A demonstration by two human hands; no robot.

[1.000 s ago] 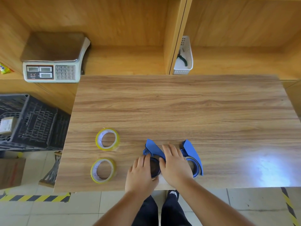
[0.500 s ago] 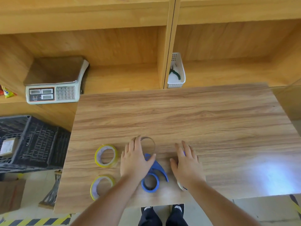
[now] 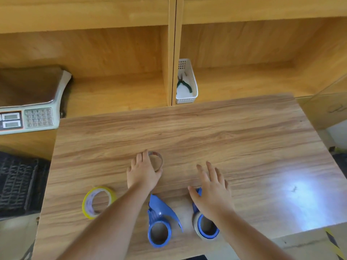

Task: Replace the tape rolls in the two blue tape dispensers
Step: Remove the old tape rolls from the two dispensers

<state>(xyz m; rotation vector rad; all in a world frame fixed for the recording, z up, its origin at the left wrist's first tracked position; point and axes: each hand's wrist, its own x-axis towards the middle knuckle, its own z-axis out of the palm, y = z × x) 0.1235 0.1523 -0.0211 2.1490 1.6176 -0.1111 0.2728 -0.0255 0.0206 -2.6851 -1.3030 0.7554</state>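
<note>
Two blue tape dispensers lie near the table's front edge. The left dispenser [image 3: 159,224] shows a bare blue hub with no roll on it. The right dispenser [image 3: 206,228] carries a thin pale roll around its hub. My left hand [image 3: 143,173] reaches past them, fingers and thumb around an empty brown cardboard core [image 3: 157,160] standing on the table. My right hand [image 3: 212,194] hovers with fingers spread over the front part of the right dispenser, holding nothing. One yellow tape roll [image 3: 97,201] lies to the left; my left forearm hides the spot where a second lay.
The wooden table [image 3: 244,139] ends just below the dispensers. Behind it are wooden shelves with a white basket [image 3: 189,94] holding pliers, and a weighing scale [image 3: 28,117] at the left. A black crate [image 3: 18,184] sits beside the table's left edge.
My left hand has carried the cardboard core away from the left dispenser, farther onto the table. My right hand has lifted off the right dispenser, which now shows. The view has tilted up.
</note>
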